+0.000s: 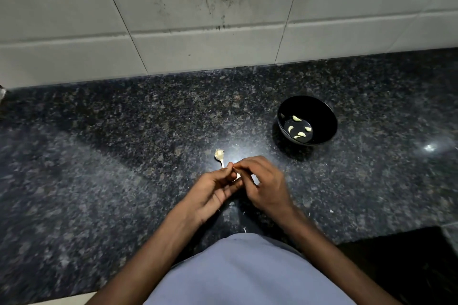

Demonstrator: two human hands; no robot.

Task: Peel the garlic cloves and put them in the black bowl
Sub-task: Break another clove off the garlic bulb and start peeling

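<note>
together both hands (pixel 241 181) pinch a garlic clove (pixel 237 176).

Dim, countertop (pixel 124 156) glare, blurred edges

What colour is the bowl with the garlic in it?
Black. The bowl shows best in the head view, on the speckled counter.

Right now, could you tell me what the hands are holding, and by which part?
Both hands, left hand and right hand, pinch a small pale garlic clove between their fingertips; it is mostly hidden, so the exact part cannot be told.
</note>
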